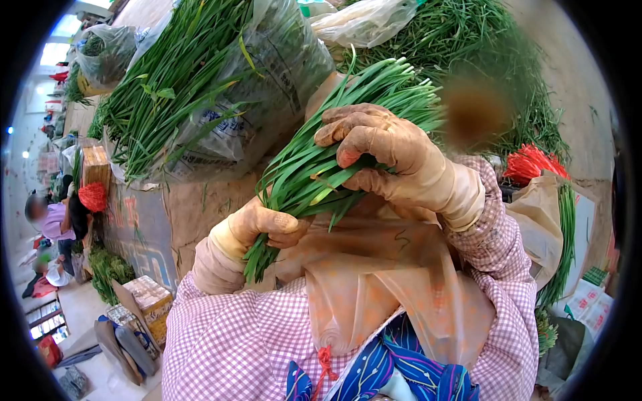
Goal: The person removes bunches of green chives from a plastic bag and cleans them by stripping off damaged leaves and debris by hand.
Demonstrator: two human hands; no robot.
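A bunch of garlic chives (311,164) slants across the middle, its pale cut ends at the upper right and its green leaf tips at the lower left. My left hand (267,227), in a dirty cream glove, is wrapped round the leaf end, thumb on top. Over the upper part curls my right hand (394,154), also gloved, with bent fingers and thumb against the stalks; the palm side is partly hidden. A translucent brownish plastic apron (394,274) covers my lap under the bunch.
At the upper left a printed plastic bag (277,80) lies beside a heap of long chives (180,73). Loose greens (495,60) pile up at the upper right. Red ties (533,164) lie at the right. Another person (57,220) is at the far left, near a red bundle (92,197).
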